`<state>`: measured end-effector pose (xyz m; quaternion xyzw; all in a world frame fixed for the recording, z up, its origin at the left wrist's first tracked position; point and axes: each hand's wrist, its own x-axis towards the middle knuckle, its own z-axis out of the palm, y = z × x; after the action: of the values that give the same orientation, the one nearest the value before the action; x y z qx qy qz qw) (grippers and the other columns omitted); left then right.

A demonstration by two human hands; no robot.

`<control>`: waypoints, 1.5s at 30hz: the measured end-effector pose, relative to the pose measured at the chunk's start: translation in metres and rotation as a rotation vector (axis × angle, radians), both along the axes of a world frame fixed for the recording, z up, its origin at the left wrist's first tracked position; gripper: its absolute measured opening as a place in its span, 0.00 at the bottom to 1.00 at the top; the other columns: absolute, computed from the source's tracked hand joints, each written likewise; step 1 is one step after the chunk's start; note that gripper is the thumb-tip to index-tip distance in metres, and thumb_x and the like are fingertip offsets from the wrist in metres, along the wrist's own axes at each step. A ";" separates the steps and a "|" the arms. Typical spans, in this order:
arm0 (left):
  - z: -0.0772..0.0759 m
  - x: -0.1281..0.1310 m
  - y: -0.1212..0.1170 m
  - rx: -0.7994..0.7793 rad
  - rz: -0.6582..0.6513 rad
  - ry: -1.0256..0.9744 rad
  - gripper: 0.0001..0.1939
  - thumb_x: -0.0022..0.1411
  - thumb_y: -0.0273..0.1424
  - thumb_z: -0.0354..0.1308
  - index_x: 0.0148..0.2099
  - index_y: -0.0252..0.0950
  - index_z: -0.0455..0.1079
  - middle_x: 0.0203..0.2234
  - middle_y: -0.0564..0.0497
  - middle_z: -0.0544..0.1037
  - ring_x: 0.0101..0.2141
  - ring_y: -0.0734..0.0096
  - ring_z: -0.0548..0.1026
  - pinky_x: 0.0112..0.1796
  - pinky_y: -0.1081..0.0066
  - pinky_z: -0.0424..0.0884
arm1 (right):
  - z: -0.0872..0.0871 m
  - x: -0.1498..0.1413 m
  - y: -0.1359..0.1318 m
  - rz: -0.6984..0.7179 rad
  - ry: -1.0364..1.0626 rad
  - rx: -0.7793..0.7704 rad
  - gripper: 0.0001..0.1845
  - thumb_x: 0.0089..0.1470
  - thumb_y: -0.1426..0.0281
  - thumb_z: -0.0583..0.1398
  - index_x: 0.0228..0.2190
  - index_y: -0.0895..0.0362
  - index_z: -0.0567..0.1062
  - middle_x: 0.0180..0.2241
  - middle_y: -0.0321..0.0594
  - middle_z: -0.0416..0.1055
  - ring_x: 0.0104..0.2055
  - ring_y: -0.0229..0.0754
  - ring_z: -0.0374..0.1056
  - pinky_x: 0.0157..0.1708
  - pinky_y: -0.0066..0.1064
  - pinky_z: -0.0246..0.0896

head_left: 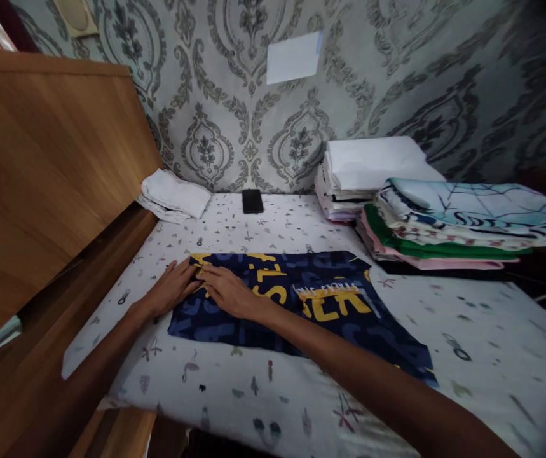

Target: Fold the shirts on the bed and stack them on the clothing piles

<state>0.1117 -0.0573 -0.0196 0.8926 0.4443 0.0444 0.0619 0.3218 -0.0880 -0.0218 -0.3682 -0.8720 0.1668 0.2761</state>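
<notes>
A navy blue folded garment with yellow and faded blue lettering (277, 299), which looks like a T-shirt, lies flat across the printed white sheet (225, 388). My left hand (172, 289) rests on the garment's left end, fingers stretched toward its upper left corner. Reaching across from the right, my right hand (229, 291) lies palm down on the same end, its fingers extended close to the left fingertips. Both hands appear flat on the cloth. My right forearm covers part of the garment's lower edge.
Folded white cloths (177, 194) sit at the back left by a wooden panel (53, 146). A black phone-like object (252, 201) lies near the patterned wall. Two stacks of folded clothes, one topped with white (377, 162), one with light blue (482, 203), stand at the right.
</notes>
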 end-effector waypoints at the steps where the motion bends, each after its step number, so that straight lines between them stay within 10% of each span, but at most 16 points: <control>1: 0.001 -0.002 0.000 0.017 0.019 -0.001 0.20 0.71 0.41 0.43 0.57 0.37 0.64 0.63 0.39 0.65 0.63 0.56 0.63 0.62 0.48 0.55 | 0.001 0.000 -0.001 0.009 -0.014 0.001 0.19 0.63 0.75 0.51 0.53 0.60 0.73 0.56 0.53 0.70 0.61 0.47 0.64 0.60 0.43 0.60; 7: 0.018 0.004 -0.004 0.209 0.269 -0.074 0.24 0.72 0.41 0.40 0.54 0.32 0.69 0.50 0.37 0.77 0.51 0.52 0.75 0.53 0.53 0.68 | 0.017 0.027 -0.005 -0.031 -0.145 0.007 0.20 0.66 0.73 0.50 0.54 0.61 0.72 0.59 0.53 0.68 0.63 0.48 0.61 0.63 0.45 0.55; 14: 0.001 0.041 -0.011 0.080 -0.052 -0.079 0.30 0.71 0.43 0.41 0.68 0.31 0.54 0.67 0.37 0.58 0.67 0.57 0.56 0.64 0.54 0.56 | 0.012 0.107 -0.006 -0.388 -0.344 -0.077 0.26 0.67 0.64 0.50 0.61 0.65 0.64 0.65 0.59 0.56 0.70 0.56 0.48 0.66 0.54 0.46; 21: 0.008 0.042 -0.023 0.066 -0.068 -0.152 0.22 0.70 0.38 0.44 0.60 0.35 0.63 0.63 0.39 0.65 0.63 0.55 0.62 0.61 0.52 0.59 | -0.009 0.141 -0.010 -0.440 -0.156 -0.068 0.26 0.68 0.61 0.45 0.61 0.59 0.65 0.64 0.52 0.60 0.69 0.49 0.52 0.66 0.48 0.49; 28: 0.028 0.119 -0.056 -0.220 -0.378 -0.265 0.11 0.70 0.35 0.48 0.49 0.39 0.68 0.45 0.46 0.74 0.48 0.62 0.71 0.50 0.61 0.69 | 0.015 0.141 -0.054 -0.405 -0.167 -0.050 0.27 0.69 0.62 0.42 0.61 0.59 0.64 0.67 0.51 0.56 0.70 0.47 0.47 0.67 0.50 0.44; 35: 0.023 0.187 -0.047 -0.448 -0.485 -0.208 0.07 0.63 0.32 0.56 0.43 0.36 0.69 0.34 0.50 0.77 0.34 0.68 0.74 0.36 0.69 0.68 | -0.011 0.166 -0.071 -0.520 -0.342 -0.056 0.28 0.67 0.60 0.45 0.64 0.56 0.61 0.67 0.53 0.54 0.70 0.53 0.46 0.64 0.57 0.48; 45: 0.048 0.121 -0.039 -0.616 -0.336 -0.057 0.10 0.56 0.39 0.59 0.34 0.38 0.69 0.25 0.56 0.71 0.28 0.71 0.67 0.29 0.73 0.60 | -0.025 0.167 -0.072 -0.550 -0.383 0.026 0.28 0.68 0.58 0.45 0.61 0.59 0.65 0.65 0.54 0.58 0.69 0.52 0.50 0.65 0.55 0.47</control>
<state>0.2327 -0.0961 0.0283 0.8911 0.2820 -0.0775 0.3471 0.4883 -0.1604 -0.0470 -0.6107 -0.7781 0.0026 0.1467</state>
